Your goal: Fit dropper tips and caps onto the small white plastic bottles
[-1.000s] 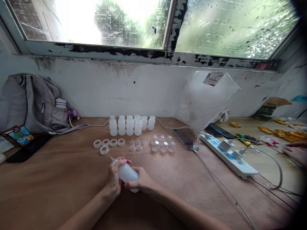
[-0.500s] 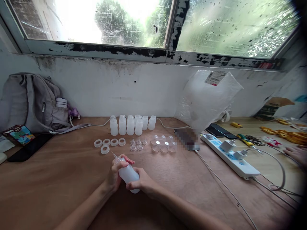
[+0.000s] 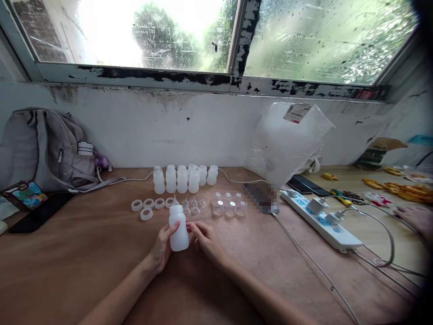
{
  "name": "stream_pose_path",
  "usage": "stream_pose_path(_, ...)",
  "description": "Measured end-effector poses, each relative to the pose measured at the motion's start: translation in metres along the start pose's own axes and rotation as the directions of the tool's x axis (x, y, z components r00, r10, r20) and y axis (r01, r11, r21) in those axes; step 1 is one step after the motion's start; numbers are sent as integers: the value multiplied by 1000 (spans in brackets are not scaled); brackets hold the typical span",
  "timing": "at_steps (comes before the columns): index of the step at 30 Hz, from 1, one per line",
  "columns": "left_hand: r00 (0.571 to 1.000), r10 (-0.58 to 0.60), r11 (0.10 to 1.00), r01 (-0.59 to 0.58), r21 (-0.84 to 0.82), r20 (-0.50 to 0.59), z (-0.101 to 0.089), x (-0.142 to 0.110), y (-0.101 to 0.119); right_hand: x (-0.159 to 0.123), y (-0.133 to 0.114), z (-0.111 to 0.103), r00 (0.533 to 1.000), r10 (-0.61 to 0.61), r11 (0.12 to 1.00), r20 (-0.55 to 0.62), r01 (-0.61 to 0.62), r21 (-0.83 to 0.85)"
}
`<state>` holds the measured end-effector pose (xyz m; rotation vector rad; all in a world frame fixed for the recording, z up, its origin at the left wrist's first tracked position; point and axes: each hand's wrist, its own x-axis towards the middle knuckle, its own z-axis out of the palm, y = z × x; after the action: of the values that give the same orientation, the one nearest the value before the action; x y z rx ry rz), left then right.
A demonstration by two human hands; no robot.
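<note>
A frosted white baby bottle (image 3: 179, 237) stands nearly upright above the table, a clear pointed teat at its top. My left hand (image 3: 163, 247) is closed round its left side, thumb across the front. At the bottle's right edge, my right hand (image 3: 207, 241) has thumb and fingers drawn together; what lies between the fingertips is hidden. Just beyond are white rings (image 3: 146, 214) and clear teats (image 3: 195, 211), several of each. Further back stands a group of similar bottles (image 3: 181, 180). Clear domed caps (image 3: 230, 208) are grouped to the right.
A power strip (image 3: 321, 219) with chargers and cables lies on the right, near a blurred-out device (image 3: 262, 197) and a dark phone (image 3: 309, 185). A plastic bag (image 3: 287, 140) leans at the wall. The backpack (image 3: 43, 149) sits left. Another person's hand (image 3: 412, 216) shows far right.
The bottle has turned from tilted to nearly upright and moved slightly away from me. My right hand has shifted from round its lower part to its right edge.
</note>
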<state>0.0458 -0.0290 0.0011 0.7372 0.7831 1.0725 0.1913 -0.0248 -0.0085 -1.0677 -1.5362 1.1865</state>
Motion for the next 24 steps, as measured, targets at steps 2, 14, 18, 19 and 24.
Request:
stream_pose_path(2, 999, -27, 1000, 27, -8, -23, -3, 0, 2, 8, 2, -23, 966, -192, 936, -176, 126, -329)
stream_pose_path(14, 989, -145, 989, 144, 29, 24, -1, -6, 4, 29, 28, -87, 893, -305, 599, -330, -89, -796)
stream_pose_path(18, 994, -109, 989, 110, 102, -19, -2, -6, 7, 27, 26, -82, 924, -255, 594, -285, -83, -800)
stream_pose_path(19, 994, -106, 985, 105, 137, 0, -2, -6, 9, 27, 26, -82, 923, -256, 603, -287, -79, -794)
stream_pose_path(24, 989, -137, 954, 117, 277, 54, -5, -7, 19, 27, 26, -82, 911, -237, 729, -338, -64, -681)
